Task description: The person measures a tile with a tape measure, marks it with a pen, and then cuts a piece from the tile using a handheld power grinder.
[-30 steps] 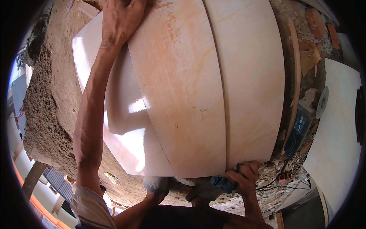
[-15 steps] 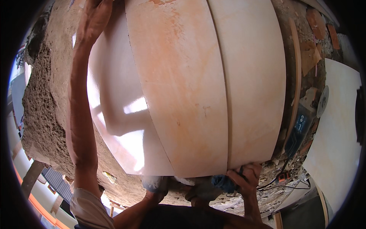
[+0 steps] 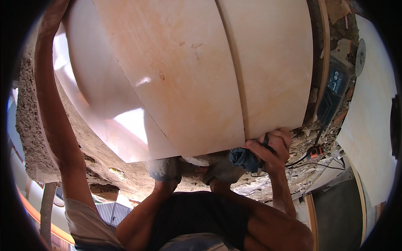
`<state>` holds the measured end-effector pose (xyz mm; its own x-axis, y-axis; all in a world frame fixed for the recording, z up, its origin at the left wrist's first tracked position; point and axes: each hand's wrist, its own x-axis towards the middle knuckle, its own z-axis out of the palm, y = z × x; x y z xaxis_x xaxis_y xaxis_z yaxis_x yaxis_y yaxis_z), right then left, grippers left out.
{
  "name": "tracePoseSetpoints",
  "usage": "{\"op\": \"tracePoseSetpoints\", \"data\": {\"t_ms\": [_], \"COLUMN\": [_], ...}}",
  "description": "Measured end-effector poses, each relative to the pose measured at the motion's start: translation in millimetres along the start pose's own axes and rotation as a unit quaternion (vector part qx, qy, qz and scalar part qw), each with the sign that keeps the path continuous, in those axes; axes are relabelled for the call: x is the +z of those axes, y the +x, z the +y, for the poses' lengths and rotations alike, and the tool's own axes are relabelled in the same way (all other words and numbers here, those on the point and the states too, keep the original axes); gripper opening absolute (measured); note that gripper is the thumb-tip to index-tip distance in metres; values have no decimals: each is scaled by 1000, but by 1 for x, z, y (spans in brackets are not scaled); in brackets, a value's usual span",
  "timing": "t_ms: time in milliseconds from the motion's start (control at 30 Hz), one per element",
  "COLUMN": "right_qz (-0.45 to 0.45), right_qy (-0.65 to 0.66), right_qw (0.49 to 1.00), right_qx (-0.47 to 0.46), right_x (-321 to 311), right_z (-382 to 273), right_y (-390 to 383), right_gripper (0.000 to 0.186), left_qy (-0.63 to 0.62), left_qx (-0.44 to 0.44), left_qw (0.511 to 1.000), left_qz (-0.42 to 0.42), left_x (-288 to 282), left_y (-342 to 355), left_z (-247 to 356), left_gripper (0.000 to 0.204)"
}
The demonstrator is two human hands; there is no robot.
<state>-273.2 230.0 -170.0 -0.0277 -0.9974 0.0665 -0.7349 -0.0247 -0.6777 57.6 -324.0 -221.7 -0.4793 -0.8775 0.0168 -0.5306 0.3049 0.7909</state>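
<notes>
A hand could slide over the flat top of the middle slab (image 3: 176,75) and the right slab (image 3: 274,62), which have a thin dark line between them. The left arm (image 3: 52,100) takes up the room along the left side. At the near right corner, the right hand (image 3: 272,150) is in the way, with a dark thin thing (image 3: 266,139) between its fingers and a blue cloth (image 3: 243,159) just beside it. Two feet (image 3: 163,169) block the near edge. On the right, a wood strip (image 3: 326,54), a grinder (image 3: 331,90) and a black cord (image 3: 301,161) get in the way.
</notes>
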Motion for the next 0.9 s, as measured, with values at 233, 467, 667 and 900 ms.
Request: {"op": "tracePoseSetpoints", "data": {"t_ms": [233,467,667,900], "right_qz": [-3,11,18,19], "right_qy": [0,7,2,10], "right_qw": [1000,1000,1000,1000], "right_qx": [14,7,11,11], "right_x": [1,4,3,3], "right_z": [0,-1,-3,-1], "right_y": [-6,-6,-3,-5], "right_gripper": [49,49,39,41], "left_qy": [8,9,1,-14], "left_qx": [2,8,2,26], "left_qw": [1000,1000,1000,1000], "left_qz": [6,12,9,7], "left_x": [-8,-18,-14,-13], "left_y": [1,1,1,0], "left_z": [3,9,9,9], "left_gripper": [40,39,39,39]}}
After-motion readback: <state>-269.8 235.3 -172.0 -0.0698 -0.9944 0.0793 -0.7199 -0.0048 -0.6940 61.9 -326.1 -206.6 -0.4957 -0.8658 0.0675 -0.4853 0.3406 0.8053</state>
